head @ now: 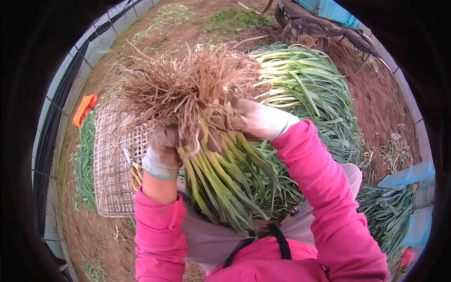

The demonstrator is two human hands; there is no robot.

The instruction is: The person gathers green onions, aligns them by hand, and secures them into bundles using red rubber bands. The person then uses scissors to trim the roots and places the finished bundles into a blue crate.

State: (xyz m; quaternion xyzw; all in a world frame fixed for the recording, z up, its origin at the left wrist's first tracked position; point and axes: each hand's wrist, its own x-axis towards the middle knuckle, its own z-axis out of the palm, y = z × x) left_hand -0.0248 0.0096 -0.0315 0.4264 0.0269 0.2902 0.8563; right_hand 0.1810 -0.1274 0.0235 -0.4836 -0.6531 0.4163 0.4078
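Note:
Both my gloved hands grip one bunch of leafy green plants (211, 172), which look like leeks or green garlic, with shaggy brown roots (176, 84) at the top. My left hand (164, 146) closes around the stems just below the roots on the left. On the right side of the bunch, my right hand (253, 118) holds it near the roots; some fingers are hidden. Yellow-handled shears (133, 169) lie on an upturned plastic crate (112, 155), close to my left wrist. A large pile of the same plants (306, 81) lies beyond my right hand.
A wheeled cart (310, 31) with a blue crate (329, 10) stands at the back right. Another blue crate (422, 197) with greens is at the lower right. An orange object (84, 109) lies left of the plastic crate, above more leaves (85, 162).

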